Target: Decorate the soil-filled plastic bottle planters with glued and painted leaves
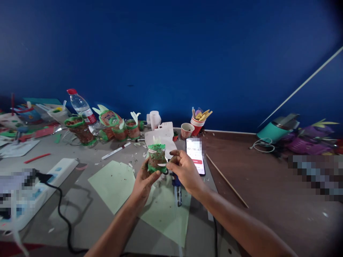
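My left hand grips a small craft pot from its lower left side, with the thumb beneath. The pot is speckled brown in the middle, green at rim and base, and has pale leaf-like pieces at its top. A narrow white paper strip lies against the pot's lower front, its right end pinched between the thumb and fingers of my right hand. Below the right hand is a dark blue tool, partly hidden. Pale green paper sheets lie under and beside my hands.
Several similar pots and a plastic bottle stand at the back left. Paper cups are at the back. A phone lies right of my hands, beside a thin wooden stick. A power strip with cables occupies the left.
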Demonstrator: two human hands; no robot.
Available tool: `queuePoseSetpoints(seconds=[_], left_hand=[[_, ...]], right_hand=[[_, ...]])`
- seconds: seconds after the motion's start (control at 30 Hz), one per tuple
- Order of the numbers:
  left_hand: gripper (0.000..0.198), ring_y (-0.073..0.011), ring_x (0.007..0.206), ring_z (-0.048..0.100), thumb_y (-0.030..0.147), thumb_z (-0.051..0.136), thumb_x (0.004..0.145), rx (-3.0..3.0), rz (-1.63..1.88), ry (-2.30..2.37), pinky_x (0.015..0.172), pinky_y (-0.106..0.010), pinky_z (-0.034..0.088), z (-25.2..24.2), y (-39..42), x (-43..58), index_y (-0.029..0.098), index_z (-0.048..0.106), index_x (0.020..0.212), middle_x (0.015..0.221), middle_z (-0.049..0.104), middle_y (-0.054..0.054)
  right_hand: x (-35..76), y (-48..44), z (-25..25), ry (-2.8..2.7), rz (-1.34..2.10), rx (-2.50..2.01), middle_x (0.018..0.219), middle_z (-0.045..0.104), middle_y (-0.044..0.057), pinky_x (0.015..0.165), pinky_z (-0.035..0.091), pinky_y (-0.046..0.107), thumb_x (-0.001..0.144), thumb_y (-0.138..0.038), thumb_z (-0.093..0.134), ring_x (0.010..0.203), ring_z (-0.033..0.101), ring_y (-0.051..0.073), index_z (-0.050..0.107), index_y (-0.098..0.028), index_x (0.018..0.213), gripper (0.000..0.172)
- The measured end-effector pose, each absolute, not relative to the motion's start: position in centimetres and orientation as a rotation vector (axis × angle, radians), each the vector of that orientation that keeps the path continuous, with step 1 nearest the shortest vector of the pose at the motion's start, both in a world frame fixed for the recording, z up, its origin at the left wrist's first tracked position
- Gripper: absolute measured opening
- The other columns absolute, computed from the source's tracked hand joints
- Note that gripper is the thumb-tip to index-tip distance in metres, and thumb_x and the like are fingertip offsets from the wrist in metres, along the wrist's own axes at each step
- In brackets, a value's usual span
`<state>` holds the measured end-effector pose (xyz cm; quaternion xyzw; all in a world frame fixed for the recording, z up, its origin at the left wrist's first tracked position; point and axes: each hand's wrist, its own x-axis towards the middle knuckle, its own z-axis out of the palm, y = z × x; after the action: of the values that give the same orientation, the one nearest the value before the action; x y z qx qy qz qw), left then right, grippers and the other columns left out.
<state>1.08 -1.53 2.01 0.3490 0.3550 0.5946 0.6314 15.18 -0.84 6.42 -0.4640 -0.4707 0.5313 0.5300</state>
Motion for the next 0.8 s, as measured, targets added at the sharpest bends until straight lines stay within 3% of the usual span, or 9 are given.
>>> queuePoseSetpoints(seconds=[0.8], left_hand=[[0.059,-0.0208,0.093,0.062,0.025,0.082,0.056,0.790,1.343,0.853,0.076,-0.028,0.046,2.11,-1.70,1.14,0.021,0.059,0.111,0.106,0.067,-0.006]], right_hand=[[15.36,-0.66,6.29,-1.279,1.097,-1.215,0.059,0.050,-0.007,0.056,0.039,0.026,0.065,-0.021,0.062,0.058,0.052,0.014,0.048,-0.019,0.092,0.030]])
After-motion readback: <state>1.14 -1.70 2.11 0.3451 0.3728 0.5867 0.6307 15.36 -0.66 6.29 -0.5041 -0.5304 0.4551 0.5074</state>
